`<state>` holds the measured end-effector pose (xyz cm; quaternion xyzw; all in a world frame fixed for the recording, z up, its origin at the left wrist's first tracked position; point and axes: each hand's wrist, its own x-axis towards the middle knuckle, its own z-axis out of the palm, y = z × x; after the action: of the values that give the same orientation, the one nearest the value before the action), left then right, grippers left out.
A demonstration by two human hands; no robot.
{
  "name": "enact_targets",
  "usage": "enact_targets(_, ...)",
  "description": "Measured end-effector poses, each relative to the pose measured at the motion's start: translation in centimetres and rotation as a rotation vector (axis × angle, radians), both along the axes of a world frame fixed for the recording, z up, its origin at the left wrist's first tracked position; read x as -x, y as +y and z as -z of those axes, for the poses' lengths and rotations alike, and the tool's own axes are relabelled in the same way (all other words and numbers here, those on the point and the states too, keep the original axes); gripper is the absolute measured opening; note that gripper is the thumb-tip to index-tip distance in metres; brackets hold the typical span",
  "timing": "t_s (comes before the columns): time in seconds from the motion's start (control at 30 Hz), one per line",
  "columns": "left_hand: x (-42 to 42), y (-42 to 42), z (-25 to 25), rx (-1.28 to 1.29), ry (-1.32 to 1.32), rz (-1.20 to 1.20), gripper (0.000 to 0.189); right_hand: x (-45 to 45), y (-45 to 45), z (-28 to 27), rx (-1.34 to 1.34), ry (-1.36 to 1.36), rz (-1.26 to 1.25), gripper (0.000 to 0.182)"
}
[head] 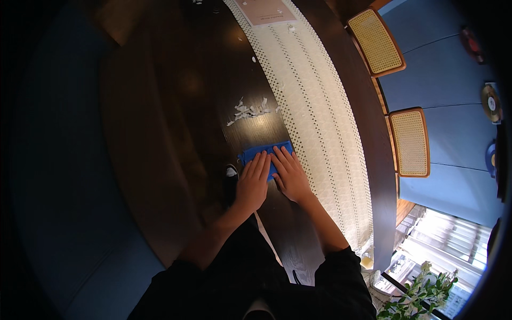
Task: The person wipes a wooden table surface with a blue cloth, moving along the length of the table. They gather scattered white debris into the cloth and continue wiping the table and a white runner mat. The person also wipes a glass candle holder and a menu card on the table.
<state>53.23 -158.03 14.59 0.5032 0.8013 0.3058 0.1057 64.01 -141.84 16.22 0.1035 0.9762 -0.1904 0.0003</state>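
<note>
A folded blue cloth (258, 149) lies on the dark wooden table (292, 236), close to the edge of a cream table runner (320, 116). My left hand (253, 180) presses flat on it with the fingers stretched out. Beside it my right hand (291, 176) also rests palm down on the cloth, its outer fingers reaching the runner's border. Just beyond the cloth is a loose pile of torn white scraps (250, 111), apart from it. Both palms hide the near part of the cloth.
A pinkish book (266, 11) sits on the runner's far end, with white bits on it. Smaller scraps (253, 59) are scattered farther along the table. Cane-backed chairs (409, 142) line the right side. A leafy plant (420, 288) stands at lower right, near a window. A bench (136, 132) runs along the left.
</note>
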Motion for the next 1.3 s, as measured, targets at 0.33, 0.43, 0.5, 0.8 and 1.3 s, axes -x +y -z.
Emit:
enact_targets(0.33, 11.0, 5.2, -0.2, 0.038, 0.098, -0.064, 0.071, 12.0, 6.5, 0.6, 0.000, 0.126, -0.118, 0.062)
enact_targets(0.43, 11.7, 5.5, -0.8, 0.021, 0.045, -0.033, 0.066, 12.5, 7.7, -0.2, 0.007, 0.175, -0.173, 0.055)
enact_targets(0.5, 12.0, 5.2, 0.1, 0.038, 0.115, -0.001, 0.059, 12.0, 7.7, 0.0, -0.051, 0.220, -0.194, 0.051)
enact_targets(0.8, 10.7, 5.1, -2.4, -0.173, 0.074, 0.041, 0.047, 9.9, 5.6, -2.6, 0.018, 0.305, -0.054, 0.042)
enact_targets(1.3, 2.4, 17.0, -6.3, -0.399, 0.199, 0.107, 0.041, 0.0, 13.2, -7.9, -0.172, 0.341, 0.257, 0.038)
